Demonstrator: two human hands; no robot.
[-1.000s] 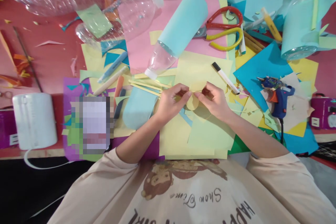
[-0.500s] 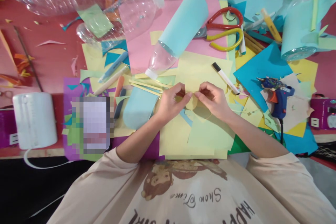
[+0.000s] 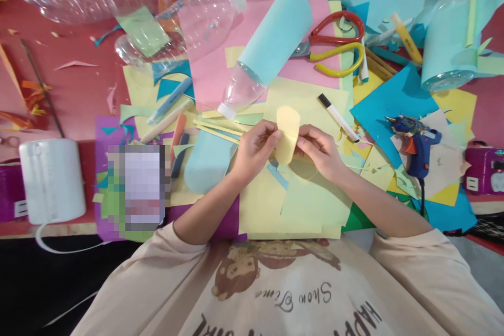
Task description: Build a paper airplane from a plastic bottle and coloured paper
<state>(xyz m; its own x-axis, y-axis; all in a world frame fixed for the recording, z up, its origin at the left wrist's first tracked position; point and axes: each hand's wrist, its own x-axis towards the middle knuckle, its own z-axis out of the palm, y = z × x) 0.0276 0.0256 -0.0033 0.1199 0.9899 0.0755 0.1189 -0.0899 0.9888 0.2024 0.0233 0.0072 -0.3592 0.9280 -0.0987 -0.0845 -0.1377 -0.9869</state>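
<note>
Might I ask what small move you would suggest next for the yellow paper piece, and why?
Perhaps smooth the yellow paper piece flat: a faint crease seems to cross its middle, and the left hand and right hand hold it at opposite sides.

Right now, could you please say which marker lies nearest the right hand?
The black-capped white marker, beyond the right hand; others, like the teal-ended marker, lie farther.
</note>
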